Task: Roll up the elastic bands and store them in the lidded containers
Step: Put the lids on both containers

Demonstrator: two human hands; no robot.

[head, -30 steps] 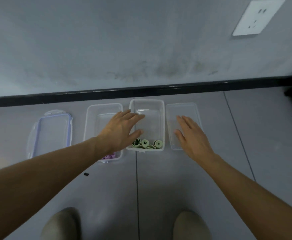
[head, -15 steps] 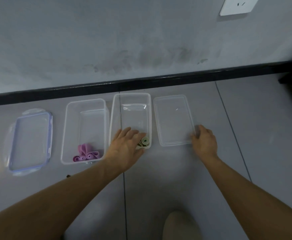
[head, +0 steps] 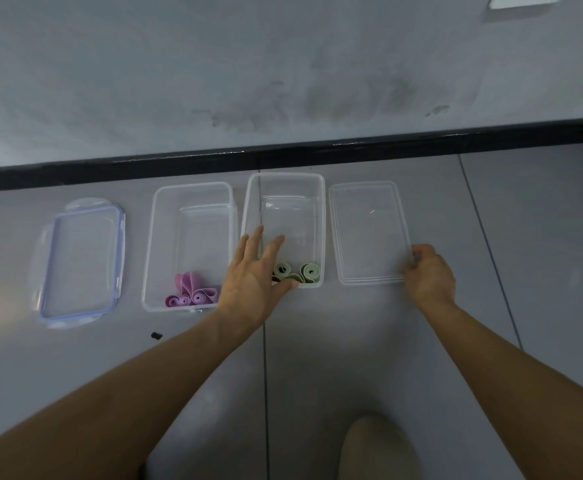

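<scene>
Both hands have drawn back to the near end of the row since a second ago. The right hand point(head: 428, 275) has dropped from flat above the clear lid point(head: 366, 230) to that lid's near right corner. The left hand point(head: 252, 282) has slid back to the near left corner of the middle box point(head: 286, 175).

1. Floor: a dark speck point(head: 156, 336) lies in front of the left box point(head: 193, 186), apart from it. It is not a task item.
2. Left hand: released, fingers straight and spread. The palm covers the box corner and the thumb lies along the near rim. Probable purpose: to steady the box while its lid is brought across.
3. Right hand: fingers curled round the lid corner, grasping its edge. The lid lies just beside the middle box, on its right. Whether the corner is off the floor cannot be told.
4. Bands: the green bands point(head: 300, 273), rolled, lie at the near end of the middle box. The pink bands point(head: 189, 296), rolled, lie at the near end of the left box. Rolling appears complete, and closing remains.
5. Blue lid point(head: 82, 261): flat on the floor, left of the left box and apart from it, probably staged for that box.
6. Baseboard point(head: 283, 155): runs behind the row, which lies parallel to it.
</scene>
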